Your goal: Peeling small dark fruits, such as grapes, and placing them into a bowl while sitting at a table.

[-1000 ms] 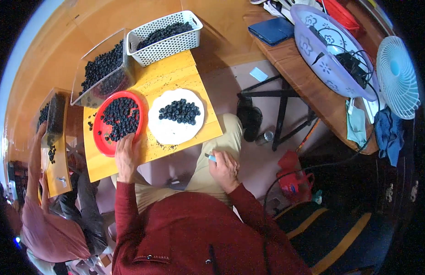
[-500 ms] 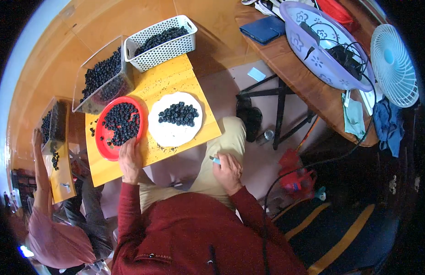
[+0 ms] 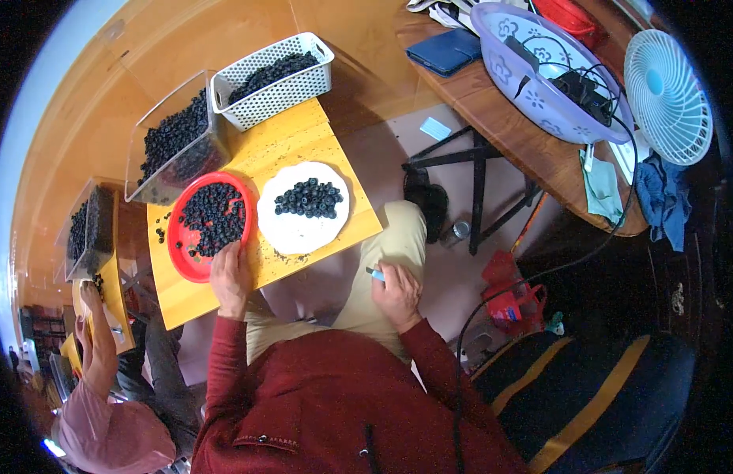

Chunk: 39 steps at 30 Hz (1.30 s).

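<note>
Red plate [image 3: 194,272] of dark round pieces [image 3: 216,215] on the counter [image 3: 185,306] — presumably placed for reach. Left hand [image 3: 231,276] at its rim, grip indeterminable; right hand [image 3: 398,292] grasps a small blue tool [image 3: 376,274].

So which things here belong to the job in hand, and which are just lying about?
Seemingly in use:
- berries
- red tray
- white plate
- tool in the right hand
- clear bin
- white basket

Apparently lying about:
- purple basin
- fan
- blue case
- green cloth
</note>
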Available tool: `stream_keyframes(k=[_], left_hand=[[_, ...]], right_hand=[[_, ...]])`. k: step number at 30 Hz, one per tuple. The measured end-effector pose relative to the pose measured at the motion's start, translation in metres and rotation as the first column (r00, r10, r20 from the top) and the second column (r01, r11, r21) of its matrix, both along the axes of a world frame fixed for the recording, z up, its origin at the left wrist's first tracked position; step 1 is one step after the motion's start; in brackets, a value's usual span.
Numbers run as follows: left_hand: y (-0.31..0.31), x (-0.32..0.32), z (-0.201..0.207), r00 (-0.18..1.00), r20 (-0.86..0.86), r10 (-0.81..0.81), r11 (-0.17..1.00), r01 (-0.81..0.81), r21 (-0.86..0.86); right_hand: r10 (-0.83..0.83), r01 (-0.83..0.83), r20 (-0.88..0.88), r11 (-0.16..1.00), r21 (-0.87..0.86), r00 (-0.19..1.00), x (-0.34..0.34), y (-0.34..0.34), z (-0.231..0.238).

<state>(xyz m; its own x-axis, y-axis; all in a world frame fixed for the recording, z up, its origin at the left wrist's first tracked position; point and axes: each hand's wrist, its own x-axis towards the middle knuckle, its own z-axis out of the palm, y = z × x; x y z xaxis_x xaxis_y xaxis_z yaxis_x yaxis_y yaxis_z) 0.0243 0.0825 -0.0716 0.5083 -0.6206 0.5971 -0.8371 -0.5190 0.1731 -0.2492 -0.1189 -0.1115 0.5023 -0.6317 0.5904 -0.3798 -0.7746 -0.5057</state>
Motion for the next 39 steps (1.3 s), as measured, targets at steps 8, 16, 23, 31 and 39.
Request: stream_keyframes(k=[8,16,23,31,39], left_hand=[[0.000,-0.003,0.006,0.998,0.002,-0.062,0.997,0.062,-0.050],[0.002,-0.002,0.004,0.997,-0.024,-0.067,0.997,0.066,-0.047],[0.003,-0.003,0.008,0.995,-0.017,-0.098,0.994,0.097,-0.053],[0.004,-0.007,0.012,0.991,-0.022,-0.133,0.989,0.131,-0.072],[0.005,-0.007,0.014,0.987,-0.026,-0.157,0.985,0.154,-0.071]], right_hand=[[-0.004,0.005,-0.034,1.000,0.009,0.999,0.004,0.001,-0.004],[-0.002,0.002,-0.038,1.000,-0.014,0.999,0.003,0.004,-0.004],[-0.035,0.034,-0.042,0.999,-0.019,0.999,-0.004,0.010,-0.002],[-0.066,0.061,-0.077,0.996,-0.065,0.995,-0.014,0.015,0.004],[-0.069,0.063,-0.095,0.996,-0.067,0.993,-0.015,0.014,0.002]])
